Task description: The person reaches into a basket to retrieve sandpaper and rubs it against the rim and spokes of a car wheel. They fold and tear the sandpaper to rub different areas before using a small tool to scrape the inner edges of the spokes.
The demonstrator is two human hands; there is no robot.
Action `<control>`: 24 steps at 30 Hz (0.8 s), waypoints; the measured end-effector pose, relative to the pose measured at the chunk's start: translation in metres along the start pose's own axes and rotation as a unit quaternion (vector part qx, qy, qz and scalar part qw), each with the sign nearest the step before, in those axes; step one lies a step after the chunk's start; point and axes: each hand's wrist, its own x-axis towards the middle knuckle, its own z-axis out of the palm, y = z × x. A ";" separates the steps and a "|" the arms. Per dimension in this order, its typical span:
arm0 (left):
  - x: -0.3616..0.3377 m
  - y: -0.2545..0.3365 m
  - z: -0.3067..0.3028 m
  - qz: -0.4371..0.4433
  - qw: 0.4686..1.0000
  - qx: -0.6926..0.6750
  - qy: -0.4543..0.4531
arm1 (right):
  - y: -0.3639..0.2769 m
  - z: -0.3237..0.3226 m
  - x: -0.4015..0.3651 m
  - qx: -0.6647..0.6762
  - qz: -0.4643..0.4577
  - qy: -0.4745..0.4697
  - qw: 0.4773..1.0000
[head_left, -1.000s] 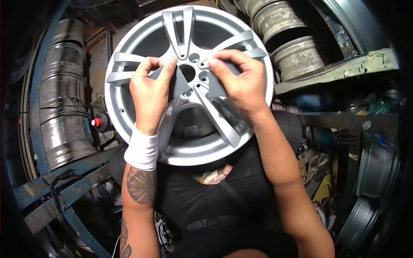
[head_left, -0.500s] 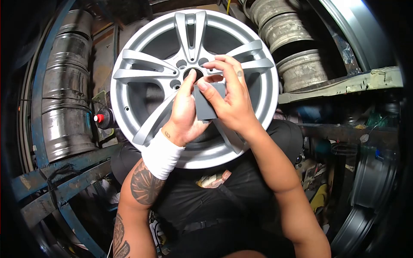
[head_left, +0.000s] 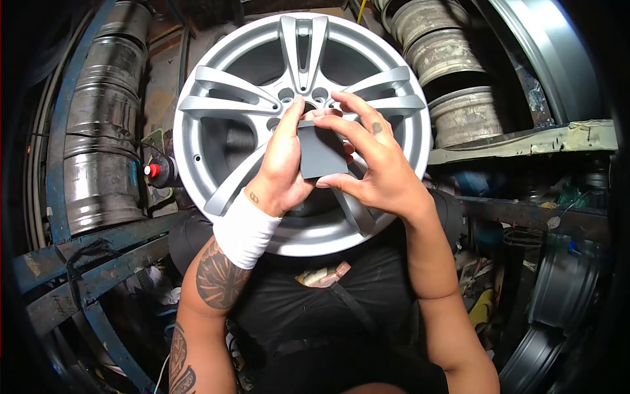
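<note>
A small dark grey piece of sandpaper (head_left: 323, 152), flat and roughly square, is held up over the middle of a silver alloy wheel (head_left: 216, 98). My left hand (head_left: 283, 161) cups it from the left and from behind, thumb along its left edge. My right hand (head_left: 380, 164) grips it from the right, with fingertips at the top edge and the thumb at the bottom corner. The wheel lies face up against my lap, its paired spokes fanning out. Both hands and the sandpaper cover much of its hub.
Stacked metal rims (head_left: 108, 118) fill the left side, and more worn rims (head_left: 459, 111) stand at upper right. A dark bottle with a red cap (head_left: 152, 171) is left of the wheel. Blue metal frame bars (head_left: 98, 259) run nearby. Grey rims (head_left: 564, 282) stand at lower right.
My right thumb has moved from the sandpaper's face down to its bottom edge, and the right hand has opened wider around it. The wheel appears slightly further right in view.
</note>
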 end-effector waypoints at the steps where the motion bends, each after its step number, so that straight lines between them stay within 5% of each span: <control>1: -0.002 0.001 0.003 0.002 1.000 -0.009 0.002 | -0.001 0.000 0.000 0.006 0.001 0.004 1.000; 8: 0.007 0.002 -0.020 0.054 0.996 0.047 0.046 | -0.014 0.015 -0.003 -0.023 -0.055 -0.014 0.998; 11: 0.006 0.003 -0.015 0.097 0.990 0.076 0.067 | -0.012 0.024 -0.001 -0.039 -0.077 0.049 0.995; 14: 0.008 0.001 -0.009 0.254 0.927 0.257 0.098 | -0.014 0.029 -0.001 0.028 -0.014 0.144 0.989; 18: 0.002 0.055 -0.008 0.393 0.830 0.366 0.151 | -0.019 0.010 -0.039 0.195 0.109 0.021 0.974; 20: -0.008 0.081 -0.012 0.406 0.833 0.336 0.168 | -0.037 0.027 -0.071 0.210 0.179 -0.029 0.961; 22: -0.021 0.100 -0.012 0.406 0.840 0.315 0.174 | -0.048 0.047 -0.109 0.138 0.193 -0.162 0.958; 24: -0.032 0.097 -0.003 0.449 0.834 0.287 0.143 | -0.053 0.057 -0.121 0.087 0.097 -0.188 0.973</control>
